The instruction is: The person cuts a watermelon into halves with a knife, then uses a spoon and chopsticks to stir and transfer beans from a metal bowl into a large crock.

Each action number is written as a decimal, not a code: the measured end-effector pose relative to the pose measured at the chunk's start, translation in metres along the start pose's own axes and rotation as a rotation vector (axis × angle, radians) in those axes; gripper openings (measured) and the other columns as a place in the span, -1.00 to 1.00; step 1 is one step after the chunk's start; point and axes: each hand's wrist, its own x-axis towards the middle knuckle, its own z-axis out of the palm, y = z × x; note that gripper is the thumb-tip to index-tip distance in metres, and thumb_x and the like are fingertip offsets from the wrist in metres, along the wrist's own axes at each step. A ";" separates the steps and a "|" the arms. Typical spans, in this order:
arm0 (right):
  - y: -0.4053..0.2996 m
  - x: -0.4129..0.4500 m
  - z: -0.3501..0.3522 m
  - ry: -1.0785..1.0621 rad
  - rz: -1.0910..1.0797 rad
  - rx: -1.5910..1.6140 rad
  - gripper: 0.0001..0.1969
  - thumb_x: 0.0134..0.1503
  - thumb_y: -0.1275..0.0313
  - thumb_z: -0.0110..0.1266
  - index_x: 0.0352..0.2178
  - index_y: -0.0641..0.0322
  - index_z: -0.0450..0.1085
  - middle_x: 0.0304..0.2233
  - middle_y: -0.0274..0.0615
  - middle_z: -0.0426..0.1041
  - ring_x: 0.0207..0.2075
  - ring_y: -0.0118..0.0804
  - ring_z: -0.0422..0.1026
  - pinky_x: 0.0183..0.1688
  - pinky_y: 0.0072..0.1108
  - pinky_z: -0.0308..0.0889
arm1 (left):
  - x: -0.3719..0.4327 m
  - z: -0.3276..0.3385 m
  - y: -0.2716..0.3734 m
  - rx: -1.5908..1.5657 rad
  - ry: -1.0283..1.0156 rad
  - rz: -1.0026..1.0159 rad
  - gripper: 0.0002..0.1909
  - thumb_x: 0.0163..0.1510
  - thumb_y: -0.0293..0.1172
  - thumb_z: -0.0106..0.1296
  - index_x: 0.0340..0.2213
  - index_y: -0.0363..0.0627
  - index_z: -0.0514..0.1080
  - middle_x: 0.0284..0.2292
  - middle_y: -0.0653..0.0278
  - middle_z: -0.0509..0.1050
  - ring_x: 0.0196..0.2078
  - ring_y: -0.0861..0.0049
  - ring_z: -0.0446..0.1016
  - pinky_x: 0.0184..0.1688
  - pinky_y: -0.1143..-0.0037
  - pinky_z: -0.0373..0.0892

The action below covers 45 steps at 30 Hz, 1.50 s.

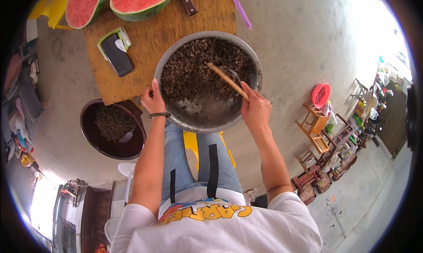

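A wide metal basin (pixel 248 44) sits partly on the wooden table and reaches out over my lap. It is full of small dark brown lumps (pixel 188 64), possibly snails, with murky liquid or sediment at the near side. My left hand (pixel 154 101) grips the basin's left rim, thumb up along the outside. A light wooden stick (pixel 228 80) is in my right hand (pixel 256 107), slanting over the contents. Beside the stick, a curved metal piece (pixel 235 73), perhaps a spoon, lies among the lumps; whether my hand holds it too is unclear.
On the wooden table (pixel 145 38) are two watermelon halves (pixel 142 1), a knife handle (pixel 187 2) and a dark phone (pixel 116 54) on a green-and-white packet. A dark basin (pixel 86 130) with a dark heap stands lower left. A red bowl (pixel 325 91) and wooden stools (pixel 314 124) are at right.
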 end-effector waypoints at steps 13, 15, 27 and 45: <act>0.001 0.016 0.099 -0.198 0.388 0.801 -0.72 0.12 0.47 -0.02 -0.16 0.41 0.40 -0.68 -0.28 0.35 -0.67 -0.48 0.27 -0.59 -0.61 0.19 | 0.002 -0.004 0.007 -0.040 0.012 0.026 -0.65 0.08 -0.15 0.06 -0.50 -0.25 0.42 -0.60 0.36 0.36 -0.52 0.70 0.28 -0.45 0.57 0.25; -0.003 0.003 0.077 -0.286 0.553 1.015 -0.72 0.14 0.48 -0.04 -0.13 0.44 0.37 -0.69 -0.48 0.21 -0.69 -0.64 0.14 -0.67 -0.71 0.05 | -0.003 -0.008 0.038 0.098 0.054 0.280 -0.76 0.04 -0.25 0.10 -0.47 -0.21 0.44 -0.50 0.29 0.39 -0.43 0.56 0.34 -0.38 0.52 0.28; -0.022 -0.029 0.004 -0.371 0.536 1.006 -0.73 0.13 0.47 -0.03 -0.14 0.30 0.42 -0.67 -0.46 0.25 -0.59 -0.65 0.18 -0.56 -0.68 0.13 | -0.055 0.011 0.132 0.124 -0.496 0.865 -0.75 -0.23 -0.51 0.20 -0.39 -0.12 0.47 -0.40 0.24 0.36 -0.33 0.32 0.39 -0.32 0.42 0.35; -0.017 -0.027 0.002 -0.284 0.471 0.935 -0.75 0.12 0.47 -0.02 -0.16 0.26 0.43 -0.72 -0.30 0.26 -0.64 -0.57 0.19 -0.56 -0.59 0.17 | -0.066 0.011 0.140 -0.242 -0.838 0.080 -0.87 -0.13 -0.58 0.15 -0.43 -0.22 0.47 -0.42 0.31 0.39 -0.33 0.52 0.37 -0.33 0.55 0.31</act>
